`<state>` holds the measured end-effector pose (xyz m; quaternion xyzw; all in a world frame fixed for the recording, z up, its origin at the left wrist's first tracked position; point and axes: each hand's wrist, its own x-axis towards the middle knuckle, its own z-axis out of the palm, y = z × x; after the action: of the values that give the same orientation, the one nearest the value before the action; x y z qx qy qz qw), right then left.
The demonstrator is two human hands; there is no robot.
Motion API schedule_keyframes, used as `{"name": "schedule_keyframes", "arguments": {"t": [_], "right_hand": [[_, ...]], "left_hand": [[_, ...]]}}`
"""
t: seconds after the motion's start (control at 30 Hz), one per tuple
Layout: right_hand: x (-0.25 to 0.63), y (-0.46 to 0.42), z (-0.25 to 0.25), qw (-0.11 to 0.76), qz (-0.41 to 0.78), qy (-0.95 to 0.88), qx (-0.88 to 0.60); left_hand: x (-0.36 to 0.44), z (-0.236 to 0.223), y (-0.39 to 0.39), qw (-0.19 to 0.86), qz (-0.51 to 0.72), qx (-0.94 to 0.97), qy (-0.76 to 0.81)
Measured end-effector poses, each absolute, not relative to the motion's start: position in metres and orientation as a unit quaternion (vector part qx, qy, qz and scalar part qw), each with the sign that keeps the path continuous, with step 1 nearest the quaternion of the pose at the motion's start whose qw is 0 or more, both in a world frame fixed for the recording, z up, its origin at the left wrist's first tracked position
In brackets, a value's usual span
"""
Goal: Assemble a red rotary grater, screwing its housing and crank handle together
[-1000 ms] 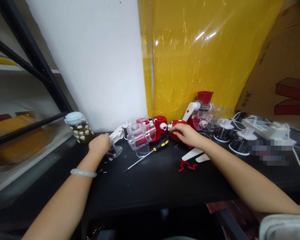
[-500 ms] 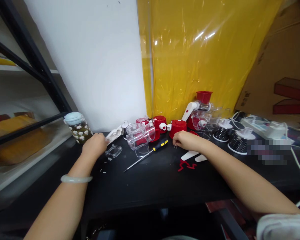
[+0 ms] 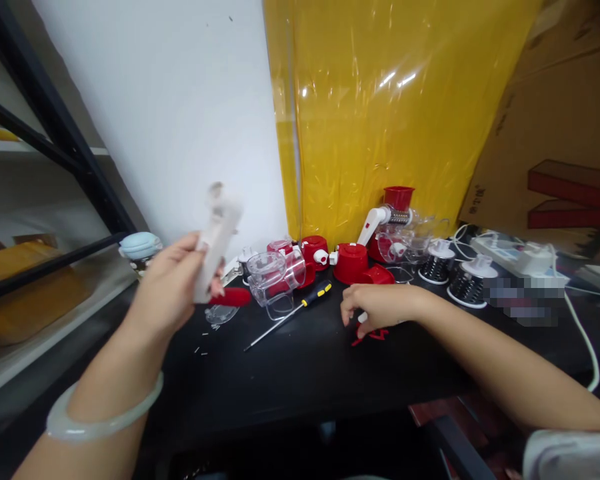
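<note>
At nine o'clock, the left hand (image 3: 173,283) clasps a white handle (image 3: 217,243) aloft, likely to clear the crowded table (image 3: 290,380); at four, the right hand (image 3: 373,305) curls over red strips (image 3: 379,334), grip unclear.

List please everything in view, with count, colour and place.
Handle: one, white, in left hand
Strips: several, red, by right hand
Screwdriver: one, dark, centre
Container: one, clear, beside screwdriver
Bases: several, red, back
Grater: one, red, white, back right
Drums: two, dark, right
Bottle: one, blue lid, left
Bits: several, pale, left
Power strip: one, white, right
Box: one, brown, back right
Sheet: one, yellow, back
Board: one, white, back left
Shelf: one, black, left
Table: one, black, below
Bracelet: one, pale, left wrist
Hands: two, bare, over table
</note>
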<state>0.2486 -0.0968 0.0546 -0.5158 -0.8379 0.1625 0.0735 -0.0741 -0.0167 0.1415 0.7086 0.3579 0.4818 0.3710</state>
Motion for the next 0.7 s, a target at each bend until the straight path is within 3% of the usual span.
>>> {"name": "schedule_keyframes", "arguments": {"t": [0.1,0.2,0.43,0.7], "right_hand": [[0.243,-0.109,0.048,0.07,0.158,-0.843,-0.509],[0.242,-0.113,0.042,0.078,0.159,-0.844,-0.506],[0.235,-0.105,0.033,0.122,0.137,-0.852,-0.491],[0.232,-0.077,0.05,0.23,0.125,-0.851,-0.456]], "left_hand": [[-0.041,0.132,-0.047,0.459,0.334,0.771,0.29],[-0.012,0.112,-0.062,0.465,0.248,0.812,0.25],[0.005,0.075,-0.06,0.274,0.275,0.889,0.244],[0.008,0.041,-0.042,0.341,0.27,0.859,0.271]]}}
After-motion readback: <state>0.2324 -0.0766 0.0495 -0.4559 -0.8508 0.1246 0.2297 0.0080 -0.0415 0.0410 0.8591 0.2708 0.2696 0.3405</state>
